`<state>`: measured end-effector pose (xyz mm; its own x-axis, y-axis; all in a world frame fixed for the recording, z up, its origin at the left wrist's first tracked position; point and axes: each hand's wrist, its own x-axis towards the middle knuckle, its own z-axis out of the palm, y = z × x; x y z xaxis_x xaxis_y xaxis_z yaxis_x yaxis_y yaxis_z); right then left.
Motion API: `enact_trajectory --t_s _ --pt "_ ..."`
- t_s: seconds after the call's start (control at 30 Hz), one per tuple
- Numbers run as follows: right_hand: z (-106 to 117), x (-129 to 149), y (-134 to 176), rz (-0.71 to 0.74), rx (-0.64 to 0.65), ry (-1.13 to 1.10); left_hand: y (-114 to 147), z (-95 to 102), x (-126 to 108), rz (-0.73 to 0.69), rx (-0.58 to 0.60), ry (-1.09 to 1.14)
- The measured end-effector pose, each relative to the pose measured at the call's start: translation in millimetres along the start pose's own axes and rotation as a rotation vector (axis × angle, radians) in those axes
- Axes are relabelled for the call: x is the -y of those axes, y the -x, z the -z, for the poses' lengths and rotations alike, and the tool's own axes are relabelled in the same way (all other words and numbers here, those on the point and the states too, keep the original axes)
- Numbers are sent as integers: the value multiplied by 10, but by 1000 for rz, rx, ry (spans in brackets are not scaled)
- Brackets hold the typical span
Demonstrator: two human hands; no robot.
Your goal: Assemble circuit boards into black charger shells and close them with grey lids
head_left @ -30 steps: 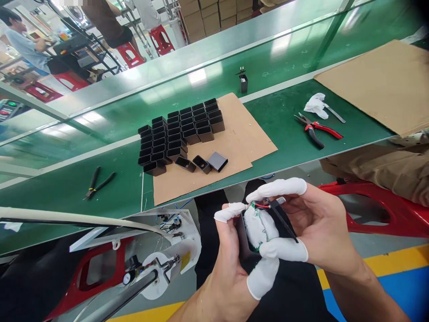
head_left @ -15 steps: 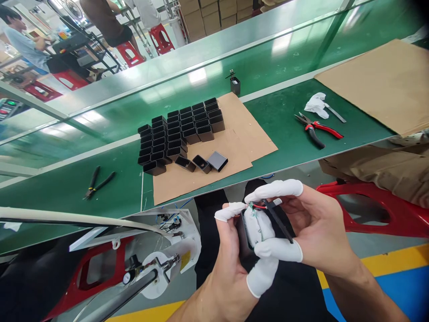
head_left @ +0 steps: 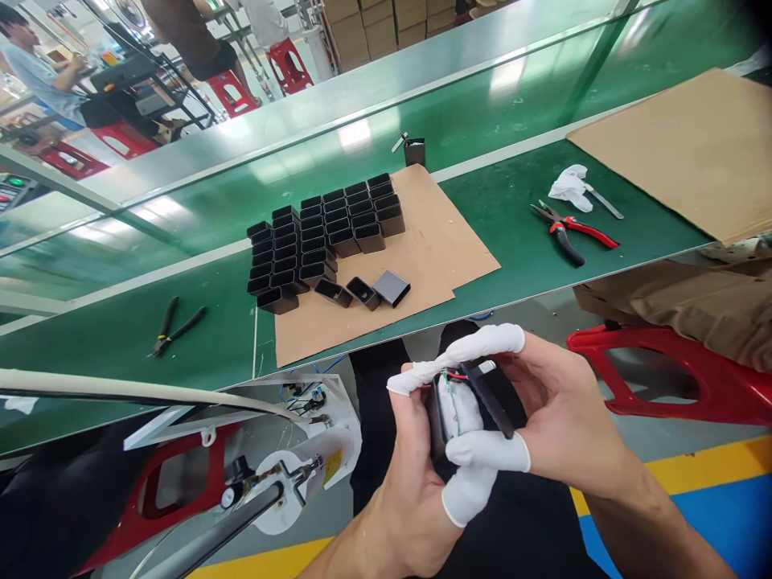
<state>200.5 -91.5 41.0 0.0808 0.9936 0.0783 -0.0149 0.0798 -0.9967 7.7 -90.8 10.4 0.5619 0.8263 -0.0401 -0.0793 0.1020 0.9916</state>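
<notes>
Over my lap, my left hand [head_left: 416, 474] is wrapped round a black rectangular case [head_left: 439, 430] with its open end towards my right hand. A white wrapped, padded block [head_left: 463, 408] sits partly inside that case. My right hand [head_left: 564, 410] pinches the sides of the block near a black end cap [head_left: 495, 396], which stands at an angle beside it. A red wire [head_left: 458, 375] runs between block and cap. White finger cots cover the working fingertips of both hands, which meet at the top corner of the case.
Several black cases [head_left: 314, 233] stand in rows on cardboard [head_left: 416, 265]; a few lie tipped over. Another case [head_left: 414, 151] stands behind them. Red-handled pliers [head_left: 572, 233], white tissue [head_left: 570, 186] and cutters [head_left: 174, 328] lie on the green bench. A pneumatic cylinder [head_left: 301, 474] is at lower left.
My right hand has moved left, bringing the padded block deeper into the case and the end cap closer to it. The case at the back has shifted left and turned.
</notes>
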Motion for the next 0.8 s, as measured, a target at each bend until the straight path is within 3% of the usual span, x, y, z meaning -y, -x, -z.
enact_trajectory --t_s 0.3,0.47,0.63,0.8 --pt "-30 69 -3 -52 30 102 -90 -34 6 -6 -32 61" --pt "-38 76 58 -36 60 59 -156 -66 94 -138 -69 20" --pt "-49 28 133 132 61 63 -208 30 331 -412 -116 -57" --pt "-100 -10 151 239 95 72 -312 121 422 -559 -110 0"
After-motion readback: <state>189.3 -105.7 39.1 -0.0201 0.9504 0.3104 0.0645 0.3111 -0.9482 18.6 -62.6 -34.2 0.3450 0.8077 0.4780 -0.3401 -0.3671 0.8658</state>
